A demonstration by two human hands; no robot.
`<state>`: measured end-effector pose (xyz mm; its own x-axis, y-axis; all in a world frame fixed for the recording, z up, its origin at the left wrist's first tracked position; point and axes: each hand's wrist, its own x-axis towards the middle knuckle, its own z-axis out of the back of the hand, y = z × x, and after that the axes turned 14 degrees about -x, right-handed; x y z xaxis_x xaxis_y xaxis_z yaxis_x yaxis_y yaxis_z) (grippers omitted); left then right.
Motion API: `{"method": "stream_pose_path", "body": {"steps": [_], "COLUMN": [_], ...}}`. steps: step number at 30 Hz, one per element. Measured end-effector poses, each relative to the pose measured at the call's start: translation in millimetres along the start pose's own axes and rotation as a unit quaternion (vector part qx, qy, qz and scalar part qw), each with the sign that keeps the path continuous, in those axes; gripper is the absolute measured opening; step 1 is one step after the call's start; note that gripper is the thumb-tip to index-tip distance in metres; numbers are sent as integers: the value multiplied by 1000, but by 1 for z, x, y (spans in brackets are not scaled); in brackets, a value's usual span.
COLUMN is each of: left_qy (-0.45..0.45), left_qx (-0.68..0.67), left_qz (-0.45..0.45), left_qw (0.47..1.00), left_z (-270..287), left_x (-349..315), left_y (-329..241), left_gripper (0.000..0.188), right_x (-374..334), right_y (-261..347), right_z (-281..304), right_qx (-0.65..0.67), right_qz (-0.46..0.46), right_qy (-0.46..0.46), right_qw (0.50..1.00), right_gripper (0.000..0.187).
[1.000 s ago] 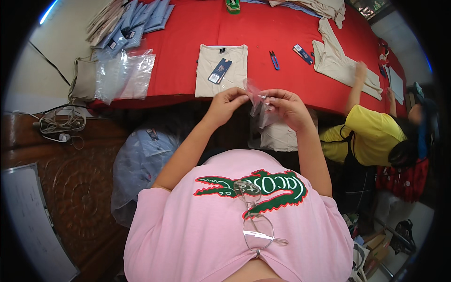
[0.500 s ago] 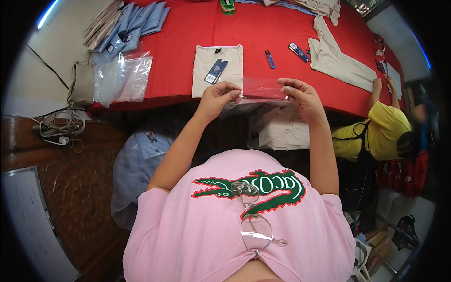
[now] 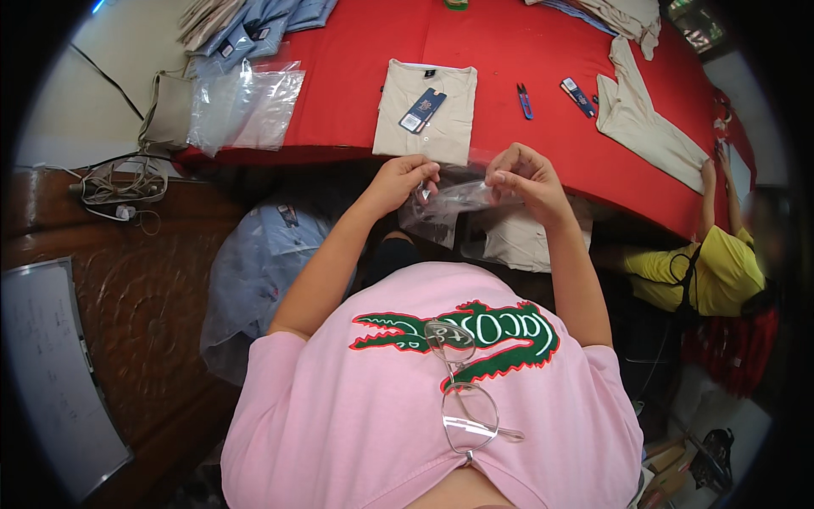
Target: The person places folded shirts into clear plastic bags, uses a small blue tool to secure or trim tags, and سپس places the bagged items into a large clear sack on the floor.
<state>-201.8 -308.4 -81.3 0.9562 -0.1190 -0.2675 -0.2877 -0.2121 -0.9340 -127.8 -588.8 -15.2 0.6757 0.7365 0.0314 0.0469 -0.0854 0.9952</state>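
Between my two hands hangs a clear plastic bag (image 3: 462,198), just off the table's front edge. My left hand (image 3: 405,183) pinches one side of it, and my right hand (image 3: 527,182) pinches the other between thumb and fingers. Straight beyond them lies a folded beige shirt (image 3: 458,106), flat on the red table, its lower edge close to my fingers. A dark blue hang tag (image 3: 422,111) rests on the shirt front. Blue thread snips (image 3: 525,102) lie to the shirt's right, and another tag (image 3: 578,97) is farther right.
More clear bags (image 3: 246,106) lie at the table's left, below bagged blue shirts (image 3: 267,25). A beige garment (image 3: 649,119) is spread at the right, touched by a person in yellow (image 3: 729,271). Beneath the table edge are bagged blue clothes (image 3: 271,246) and folded beige clothes (image 3: 526,242).
The bag has come off the table edge and now hangs lower, more crumpled, between my hands. My view has shifted, so the table sits higher and further right.
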Motion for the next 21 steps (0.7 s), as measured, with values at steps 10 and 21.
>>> {"method": "stream_pose_path", "body": {"steps": [10,21], "left_qy": [165,226], "left_qx": [-301,21], "left_qz": [98,269], "left_qw": [934,936], "left_z": [69,125], "left_x": [12,53], "left_y": [36,81], "left_gripper": [38,44], "right_x": [14,48], "right_y": [-130,-94], "right_z": [-5,5], "right_qx": [92,-96], "right_qz": [-156,-383], "right_qy": [-128,145], "right_qw": [975,907], "right_gripper": [14,21]}}
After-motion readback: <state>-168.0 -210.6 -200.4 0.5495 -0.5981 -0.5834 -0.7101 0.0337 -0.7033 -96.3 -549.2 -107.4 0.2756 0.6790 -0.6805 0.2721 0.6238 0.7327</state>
